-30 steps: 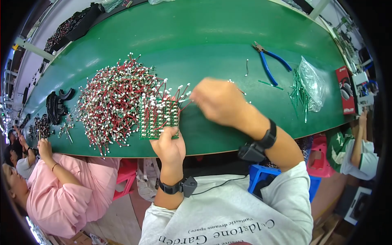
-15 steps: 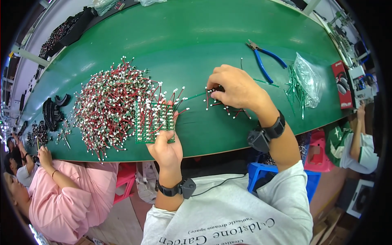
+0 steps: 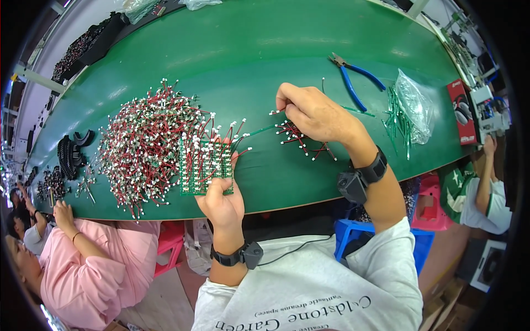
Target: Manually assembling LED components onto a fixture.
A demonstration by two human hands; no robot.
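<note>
My left hand [image 3: 225, 205] is closed on the lower edge of a green circuit board panel [image 3: 190, 185], thumb on top. Rows of small white connectors and red wires stand up from the panel. My right hand [image 3: 316, 115] is bent over a small heap of wired boards [image 3: 293, 138]. Between its fingertips it pinches a short red wire lead [image 3: 275, 112] with white ends; its far end is hidden by the fingers. A thin green strip [image 3: 259, 132] lies between the panel and the small heap. Left of the panel rises a large pile of red-wired boards [image 3: 146, 149].
Blue-handled cutters [image 3: 353, 88] lie beyond my right hand. Further right are green strips [image 3: 393, 121], a clear plastic bag [image 3: 415, 107] and a red box [image 3: 464, 113]. Black parts [image 3: 67, 157] sit at the left. A person in pink [image 3: 91, 265] sits to my left.
My right hand has lifted slightly from the small heap, and a red wire lead now shows at its fingertips. My left hand still holds the panel.
</note>
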